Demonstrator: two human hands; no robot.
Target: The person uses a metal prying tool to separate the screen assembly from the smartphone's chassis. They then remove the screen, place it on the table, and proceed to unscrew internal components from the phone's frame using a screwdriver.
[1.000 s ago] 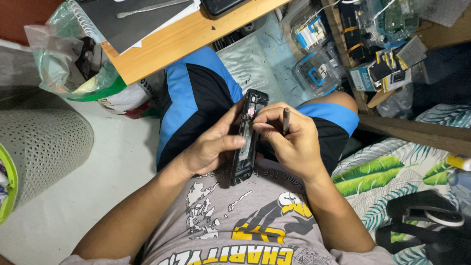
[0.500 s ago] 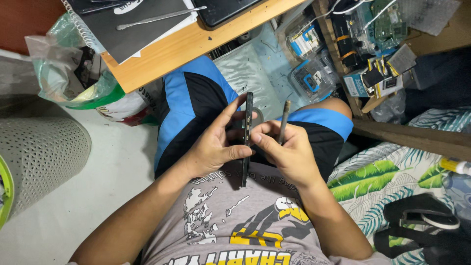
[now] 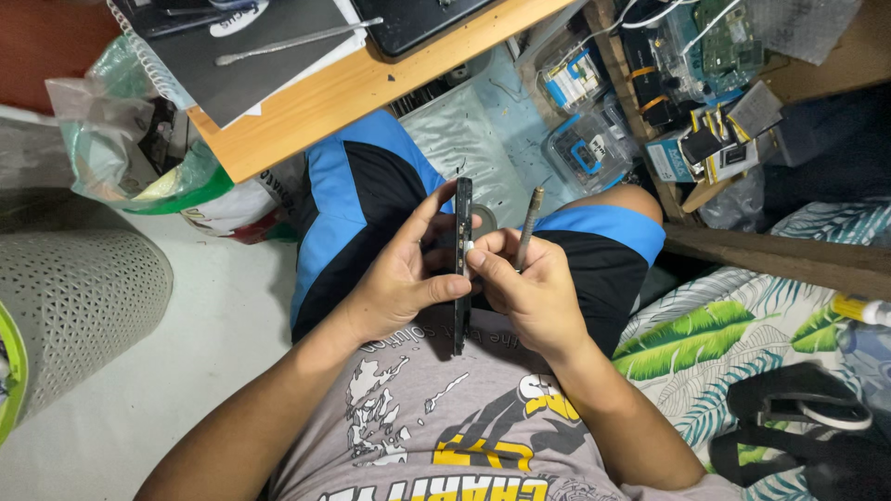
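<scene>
Above the person's lap, between the knees, a black smartphone is held edge-on to the camera, upright along its length. The left hand grips it from the side, thumb laid across the lower body and fingers wrapped behind. The right hand pinches at the phone's edge with thumb and forefinger while also clasping a thin metal tool, probably a screwdriver, whose tip points up and away from the phone. A small pale part shows at the pinch point; its nature cannot be told. Risk noted: the phone is unsupported over the lap, so a slip of the left grip would drop it to the floor. Any small part freed at the edge could fall among the clutter below the wooden tabletop.
</scene>
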